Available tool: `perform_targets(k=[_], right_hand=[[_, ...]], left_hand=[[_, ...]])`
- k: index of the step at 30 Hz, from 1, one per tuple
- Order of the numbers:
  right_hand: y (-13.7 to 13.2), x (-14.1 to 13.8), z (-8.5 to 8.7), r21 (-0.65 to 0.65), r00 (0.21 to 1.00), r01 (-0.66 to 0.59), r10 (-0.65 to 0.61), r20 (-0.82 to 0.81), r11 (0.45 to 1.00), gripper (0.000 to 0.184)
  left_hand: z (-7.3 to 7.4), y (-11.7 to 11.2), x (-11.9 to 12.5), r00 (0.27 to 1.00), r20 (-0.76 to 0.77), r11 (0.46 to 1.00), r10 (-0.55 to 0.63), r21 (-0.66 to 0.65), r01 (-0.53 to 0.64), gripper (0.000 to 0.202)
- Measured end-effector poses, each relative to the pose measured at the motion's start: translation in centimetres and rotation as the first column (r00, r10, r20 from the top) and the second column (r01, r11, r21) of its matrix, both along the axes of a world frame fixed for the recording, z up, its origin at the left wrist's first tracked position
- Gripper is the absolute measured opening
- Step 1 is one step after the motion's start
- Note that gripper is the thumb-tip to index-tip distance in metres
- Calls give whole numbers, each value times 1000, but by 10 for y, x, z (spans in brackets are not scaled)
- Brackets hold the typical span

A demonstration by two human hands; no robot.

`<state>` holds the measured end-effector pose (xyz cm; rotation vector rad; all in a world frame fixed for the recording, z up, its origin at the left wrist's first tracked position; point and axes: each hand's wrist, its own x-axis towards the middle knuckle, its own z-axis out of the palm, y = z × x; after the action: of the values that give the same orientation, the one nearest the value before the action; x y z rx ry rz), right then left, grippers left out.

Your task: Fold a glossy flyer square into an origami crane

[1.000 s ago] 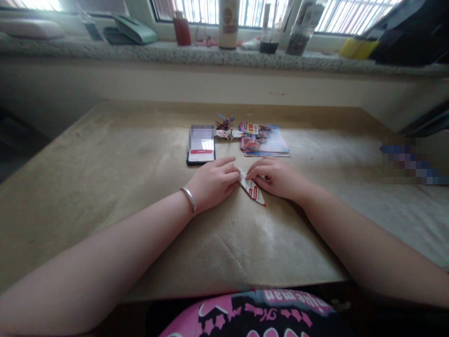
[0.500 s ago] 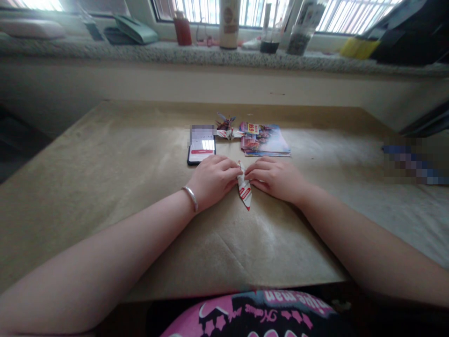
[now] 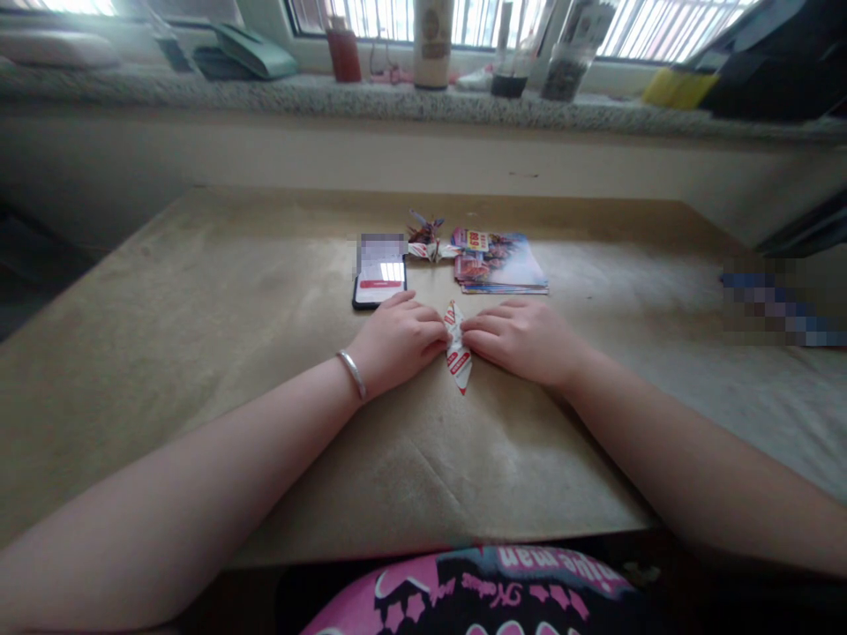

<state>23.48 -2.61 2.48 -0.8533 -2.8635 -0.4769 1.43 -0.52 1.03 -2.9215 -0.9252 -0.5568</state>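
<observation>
A folded piece of paper [image 3: 458, 360], white with red print and pointed at both ends, lies on the table between my hands. My left hand [image 3: 401, 339], with a silver bangle at the wrist, pinches its left edge near the middle. From the other side, the fingertips of my right hand [image 3: 522, 339] close on the right edge. Both palms face down, close to the tabletop. Just beyond my left hand lies a phone [image 3: 379, 287] with its screen lit. Past my right hand is a stack of printed colour sheets [image 3: 506, 263].
Behind the paper sit a folded white-and-red paper piece [image 3: 431, 252] and a dark, spiky folded paper piece [image 3: 425, 231]. A brown cover [image 3: 198, 353] spreads over the table. Bottles, including a red one [image 3: 344, 53], line the stone windowsill [image 3: 265, 95]. A blurred blue strip [image 3: 781, 304] lies far right.
The folded paper has shifted slightly left and stands straighter, with more of its far tip showing. My left hand has moved a little to the left; my right hand has hardly moved.
</observation>
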Motion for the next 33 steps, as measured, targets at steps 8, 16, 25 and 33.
perform_targets(k=[8, 16, 25, 33], right_hand=[[1, -2, -10, -79, 971, 60, -77, -225, 995, 17], [9, -2, -19, -313, 875, 4, -155, -459, 950, 11], [14, -3, -24, -383, 810, -39, -196, -552, 923, 9], [7, -4, -8, -117, 962, 68, -96, -257, 991, 14]], left_hand=[[1, 2, 0, 999, 16, 999, -44, -6, 44, 16], [1, -1, -1, 998, 20, 999, -52, 6, 51, 16], [3, 1, 1, 996, -47, 995, -79, 59, 82, 17], [9, -3, 10, 980, -198, 979, -37, 189, 75, 20]])
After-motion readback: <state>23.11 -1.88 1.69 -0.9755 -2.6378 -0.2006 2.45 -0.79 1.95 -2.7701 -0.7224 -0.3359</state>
